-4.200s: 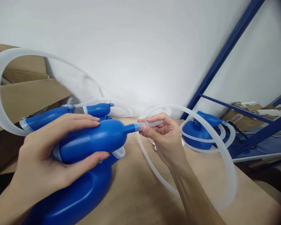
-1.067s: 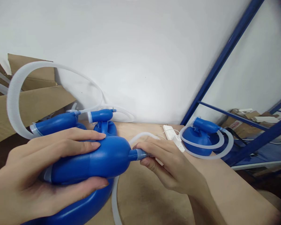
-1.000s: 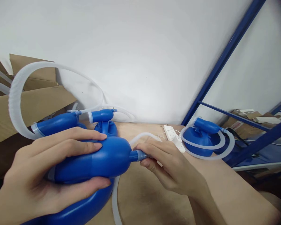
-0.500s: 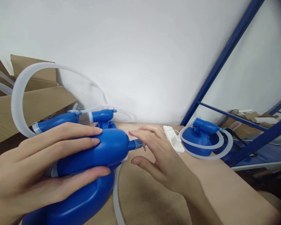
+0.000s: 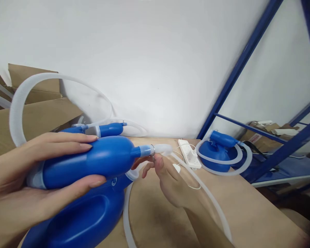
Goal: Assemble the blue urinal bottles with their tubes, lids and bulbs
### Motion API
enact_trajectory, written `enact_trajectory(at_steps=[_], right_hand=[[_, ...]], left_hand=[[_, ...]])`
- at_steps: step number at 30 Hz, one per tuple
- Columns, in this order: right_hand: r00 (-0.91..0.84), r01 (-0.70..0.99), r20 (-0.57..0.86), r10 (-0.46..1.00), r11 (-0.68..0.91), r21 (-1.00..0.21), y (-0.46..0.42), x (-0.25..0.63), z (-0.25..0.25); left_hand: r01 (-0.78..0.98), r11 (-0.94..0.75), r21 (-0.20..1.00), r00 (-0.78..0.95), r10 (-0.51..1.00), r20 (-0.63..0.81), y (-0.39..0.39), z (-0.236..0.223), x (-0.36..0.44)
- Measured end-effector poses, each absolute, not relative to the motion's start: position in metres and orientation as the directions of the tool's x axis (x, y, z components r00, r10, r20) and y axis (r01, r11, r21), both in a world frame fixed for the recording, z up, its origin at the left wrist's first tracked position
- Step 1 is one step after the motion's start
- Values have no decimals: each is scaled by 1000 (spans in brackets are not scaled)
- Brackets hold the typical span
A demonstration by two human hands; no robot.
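My left hand is wrapped round a blue, bottle-shaped plastic piece with a translucent rim. From its narrow right end runs a clear hose cuff, with a small wire hose clamp round it. A white hose leads on from the cuff. My right hand is below this joint, thumb and finger at the clamp's tabs, pinching it; part of the fingers is hidden behind the neck. Beneath lies a large blue plastic bottle with a moulded handle and a white-rimmed mouth.
Similar blue pieces with looped hoses stand at the back left, beside cardboard boxes. A white power strip lies at the back of the brown tabletop. Another blue bottle with coiled hose stands right, near a blue metal rack.
The right hand gripped the cuff, opened off it half a second ago, and is now turned under the joint at the clamp. The blue piece has shifted left and slightly up.
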State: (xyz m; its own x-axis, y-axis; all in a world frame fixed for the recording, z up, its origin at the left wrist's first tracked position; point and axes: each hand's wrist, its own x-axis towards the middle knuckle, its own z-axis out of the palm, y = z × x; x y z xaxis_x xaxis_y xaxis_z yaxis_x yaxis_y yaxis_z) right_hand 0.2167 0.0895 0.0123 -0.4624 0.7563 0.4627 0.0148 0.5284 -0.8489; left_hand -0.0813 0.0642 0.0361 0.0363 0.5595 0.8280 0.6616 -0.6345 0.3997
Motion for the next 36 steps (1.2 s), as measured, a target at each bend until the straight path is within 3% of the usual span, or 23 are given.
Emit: enact_trajectory(at_steps=[4,8,15,23,28,36], right_hand=[[-448,-152,554,702,551,-820,90,213,13],[-494,-279,504,708,420,-864,96,209,8],[-498,-254,472,727,398,-881,95,210,-2],[-583,-287,274,765,122,-950,94,209,11],[-690,-210,108,716,-56,-976,89,213,25],[-727,-228,24,686,-209,-951,83,216,26]], left_hand=[[666,-658,352,62,519,853,58,42,-62],[660,-671,339,91,519,850,60,41,-62],[675,-661,328,142,553,821,62,39,-69],[666,-678,311,132,517,845,66,38,-69],[641,-703,308,165,518,840,68,39,-72],[618,-737,274,188,477,858,69,40,-65]])
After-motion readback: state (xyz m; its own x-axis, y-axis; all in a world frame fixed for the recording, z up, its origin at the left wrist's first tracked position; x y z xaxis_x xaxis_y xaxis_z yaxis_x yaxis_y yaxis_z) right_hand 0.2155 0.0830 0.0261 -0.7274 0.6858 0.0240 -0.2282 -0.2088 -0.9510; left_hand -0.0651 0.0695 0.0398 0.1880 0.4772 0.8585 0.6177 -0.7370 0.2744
